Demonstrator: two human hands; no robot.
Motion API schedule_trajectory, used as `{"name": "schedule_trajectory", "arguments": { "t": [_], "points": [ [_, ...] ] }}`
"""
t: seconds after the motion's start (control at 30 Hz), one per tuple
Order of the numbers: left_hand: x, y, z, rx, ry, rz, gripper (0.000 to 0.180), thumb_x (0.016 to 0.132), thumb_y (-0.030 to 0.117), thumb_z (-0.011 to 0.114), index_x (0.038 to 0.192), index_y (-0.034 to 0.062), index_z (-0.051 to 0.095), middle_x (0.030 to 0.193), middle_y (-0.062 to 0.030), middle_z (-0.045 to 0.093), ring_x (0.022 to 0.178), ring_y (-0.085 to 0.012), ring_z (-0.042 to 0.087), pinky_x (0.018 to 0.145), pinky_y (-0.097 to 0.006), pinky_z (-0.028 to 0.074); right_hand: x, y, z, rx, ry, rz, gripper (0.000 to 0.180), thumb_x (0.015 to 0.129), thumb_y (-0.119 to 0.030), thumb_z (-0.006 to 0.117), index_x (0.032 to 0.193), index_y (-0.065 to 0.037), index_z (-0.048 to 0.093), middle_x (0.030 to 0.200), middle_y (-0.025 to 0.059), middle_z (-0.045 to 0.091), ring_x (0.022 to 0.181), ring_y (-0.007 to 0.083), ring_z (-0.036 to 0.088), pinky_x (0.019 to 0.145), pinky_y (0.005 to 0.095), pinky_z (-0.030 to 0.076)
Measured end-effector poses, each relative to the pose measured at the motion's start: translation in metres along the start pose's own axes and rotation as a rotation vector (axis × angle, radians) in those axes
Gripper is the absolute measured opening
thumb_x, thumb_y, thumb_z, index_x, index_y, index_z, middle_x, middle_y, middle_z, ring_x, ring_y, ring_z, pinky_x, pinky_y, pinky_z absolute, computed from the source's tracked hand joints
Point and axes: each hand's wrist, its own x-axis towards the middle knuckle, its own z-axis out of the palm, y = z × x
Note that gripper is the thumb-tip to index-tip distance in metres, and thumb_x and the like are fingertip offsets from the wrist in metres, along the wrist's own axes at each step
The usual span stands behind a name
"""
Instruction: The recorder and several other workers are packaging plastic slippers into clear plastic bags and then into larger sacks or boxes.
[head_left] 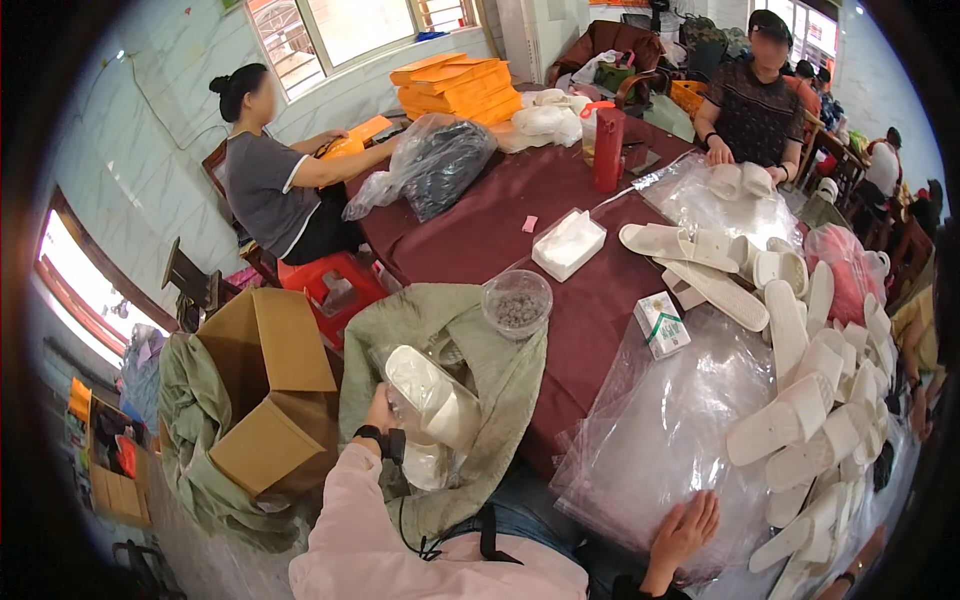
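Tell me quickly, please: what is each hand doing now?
Left hand: closed, holding a bagged white slipper over the green sack.
Right hand: open, flat on the clear plastic bags.

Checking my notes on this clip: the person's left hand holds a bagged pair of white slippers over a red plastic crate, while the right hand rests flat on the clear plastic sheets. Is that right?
Not quite. In the head view the left hand holds the bagged white slippers over an open green sack, not a red crate. The right hand does rest flat on the clear plastic sheets.

Left fingers (383, 408) behind bagged slippers (432, 395)
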Motion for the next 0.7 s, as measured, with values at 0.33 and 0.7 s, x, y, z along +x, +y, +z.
{"name": "schedule_trajectory", "arguments": {
  "t": [0.33, 0.7],
  "points": [
    [-0.017, -0.025, -0.031, -0.199, 0.148, 0.006, 0.035, 0.088, 0.037, 0.049, 0.104, 0.0076, 0.054, 0.094, -0.0059, 0.059, 0.089, -0.0228, 0.056, 0.08, -0.041, 0.045, 0.002, -0.01, -0.011, 0.02, -0.015, 0.026, 0.041, 0.089, -0.02, 0.047, 0.124, 0.002, 0.048, 0.131, 0.0183, 0.046, 0.123, 0.0343, 0.038, 0.104, 0.0454, 0.025],
    [-0.07, -0.012, 0.005, 0.633, 0.055, -0.226, 0.061, 0.084, 0.041, 0.047, 0.13, 0.0011, 0.042, 0.138, -0.016, 0.038, 0.125, -0.0291, 0.038, 0.099, -0.039, 0.034, 0.003, -0.009, -0.011, -0.032, -0.017, 0.022, 0.041, 0.09, -0.022, 0.046, 0.124, 0.001, 0.049, 0.13, 0.0181, 0.046, 0.123, 0.034, 0.039, 0.103, 0.0445, 0.026]
  ]
}}
